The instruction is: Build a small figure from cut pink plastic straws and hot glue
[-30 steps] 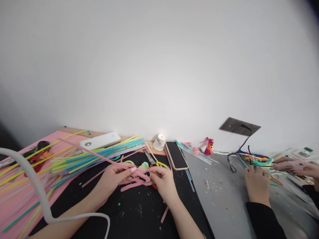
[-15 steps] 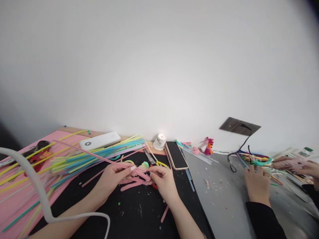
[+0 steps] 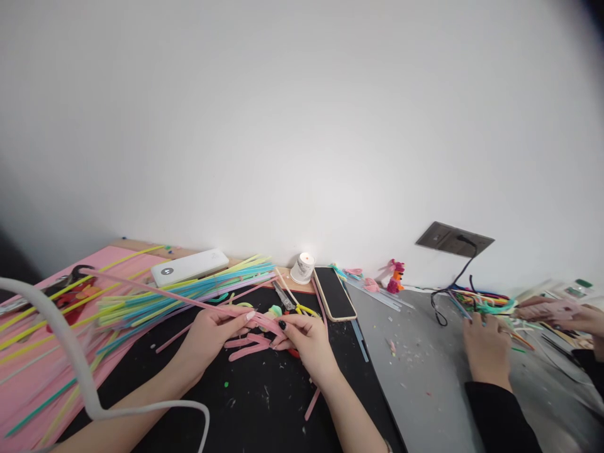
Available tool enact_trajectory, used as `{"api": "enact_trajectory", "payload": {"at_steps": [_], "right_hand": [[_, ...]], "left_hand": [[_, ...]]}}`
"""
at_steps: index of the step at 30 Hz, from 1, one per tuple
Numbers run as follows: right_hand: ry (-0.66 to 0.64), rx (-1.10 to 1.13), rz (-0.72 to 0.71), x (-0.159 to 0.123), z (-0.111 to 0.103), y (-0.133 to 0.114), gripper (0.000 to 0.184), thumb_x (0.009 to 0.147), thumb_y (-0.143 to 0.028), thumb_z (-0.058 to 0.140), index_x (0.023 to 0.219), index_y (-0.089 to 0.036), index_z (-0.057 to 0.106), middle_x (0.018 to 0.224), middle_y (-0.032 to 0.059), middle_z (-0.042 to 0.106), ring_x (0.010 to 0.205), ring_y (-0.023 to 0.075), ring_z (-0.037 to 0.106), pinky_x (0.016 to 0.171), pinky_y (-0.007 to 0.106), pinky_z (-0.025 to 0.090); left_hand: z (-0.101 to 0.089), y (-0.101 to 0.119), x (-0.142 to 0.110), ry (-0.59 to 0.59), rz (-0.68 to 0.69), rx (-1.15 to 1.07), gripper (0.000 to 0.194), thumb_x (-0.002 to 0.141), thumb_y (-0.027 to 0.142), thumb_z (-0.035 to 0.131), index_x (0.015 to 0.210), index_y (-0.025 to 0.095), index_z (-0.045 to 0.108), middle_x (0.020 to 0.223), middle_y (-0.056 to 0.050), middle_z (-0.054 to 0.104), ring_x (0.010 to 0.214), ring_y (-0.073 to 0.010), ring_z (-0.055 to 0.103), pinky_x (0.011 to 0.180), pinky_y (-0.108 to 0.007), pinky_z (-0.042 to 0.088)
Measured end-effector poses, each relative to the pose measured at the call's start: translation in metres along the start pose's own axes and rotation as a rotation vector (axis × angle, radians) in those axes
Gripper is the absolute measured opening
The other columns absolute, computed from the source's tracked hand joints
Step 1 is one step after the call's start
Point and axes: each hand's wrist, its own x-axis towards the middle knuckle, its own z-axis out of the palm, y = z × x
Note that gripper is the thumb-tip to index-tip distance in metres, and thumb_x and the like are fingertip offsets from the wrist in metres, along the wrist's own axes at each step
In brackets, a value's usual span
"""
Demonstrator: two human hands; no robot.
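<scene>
I see a long pink straw [image 3: 189,301] pinched at one end between both hands, low in the middle of the view over the black mat [image 3: 255,402]. Its long axis runs from the fingers out toward ten o'clock, rising slightly as it goes, and its free end reaches past the loose fan of coloured straws [image 3: 155,302] toward the pink sheet [image 3: 28,377]. So nearly the whole length lies to the left of the grip; only the short near end sits inside it.

My left hand [image 3: 210,333] is clenched on the straw from the nine o'clock side, thumb and fingertips closed over it, and it is the hand nearer the long free part. My right hand [image 3: 304,340] meets it from three o'clock, its fingertips pinching the very end of the same straw; the two hands are almost touching there.

Just under them lie short pink offcuts [image 3: 248,349] on the mat. At twelve o'clock from the hands, near, are scissors [image 3: 285,299], then a lit candle [image 3: 302,267] and a phone [image 3: 334,294]; a white power bank [image 3: 189,267] sits at eleven o'clock.

Well apart at three o'clock, another person's hand [image 3: 486,352] in a dark sleeve rests on the grey tabletop [image 3: 425,384] beside a bundle of coloured sticks [image 3: 481,302].
</scene>
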Motion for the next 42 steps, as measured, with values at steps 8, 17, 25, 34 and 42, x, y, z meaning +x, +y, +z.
{"api": "enact_trajectory", "payload": {"at_steps": [8, 17, 25, 34, 42], "right_hand": [[0.034, -0.024, -0.007, 0.002, 0.0, 0.004, 0.016, 0.066, -0.024, 0.065, 0.077, -0.014, 0.071, 0.052, 0.0003, 0.067, 0.048, 0.0142, 0.063, 0.054, 0.025, 0.053], [0.047, -0.016, -0.008, 0.002, -0.001, 0.003, 0.013, 0.065, -0.021, 0.063, 0.074, -0.014, 0.07, 0.052, 0.0009, 0.068, 0.047, 0.015, 0.064, 0.052, 0.024, 0.052], [0.048, 0.058, 0.02, 0.002, 0.0, 0.002, 0.018, 0.057, -0.021, 0.075, 0.074, -0.015, 0.073, 0.063, 0.0021, 0.072, 0.059, 0.0172, 0.068, 0.062, 0.026, 0.054], [0.047, 0.009, -0.006, 0.002, 0.002, 0.004, 0.014, 0.063, -0.024, 0.069, 0.072, -0.013, 0.072, 0.048, 0.0001, 0.065, 0.042, 0.0117, 0.059, 0.047, 0.021, 0.049], [0.02, -0.024, 0.013, 0.002, 0.001, 0.002, 0.012, 0.063, -0.021, 0.066, 0.07, -0.013, 0.072, 0.047, -0.0003, 0.065, 0.043, 0.0117, 0.059, 0.049, 0.021, 0.049]], "left_hand": [[0.001, -0.002, 0.0, -0.043, 0.008, -0.024, 0.021, 0.072, 0.035, 0.07, 0.084, 0.019, 0.075, 0.086, -0.004, 0.073, 0.078, -0.0203, 0.067, 0.074, -0.027, 0.055], [-0.001, -0.008, 0.003, -0.032, 0.014, -0.049, 0.02, 0.071, 0.033, 0.071, 0.085, 0.018, 0.075, 0.091, -0.005, 0.073, 0.078, -0.0181, 0.066, 0.073, -0.024, 0.054], [0.001, -0.002, 0.001, 0.009, 0.003, -0.017, 0.022, 0.07, 0.034, 0.072, 0.085, 0.019, 0.075, 0.088, -0.004, 0.074, 0.084, -0.0202, 0.066, 0.075, -0.024, 0.054], [0.0, -0.01, 0.003, -0.064, -0.003, -0.05, 0.024, 0.076, 0.036, 0.067, 0.092, 0.019, 0.073, 0.099, -0.005, 0.072, 0.089, -0.0193, 0.066, 0.08, -0.025, 0.053], [0.0, -0.009, 0.004, -0.062, -0.008, -0.078, 0.025, 0.071, 0.034, 0.071, 0.09, 0.018, 0.071, 0.083, -0.004, 0.074, 0.08, -0.02, 0.067, 0.074, -0.028, 0.054]]}}
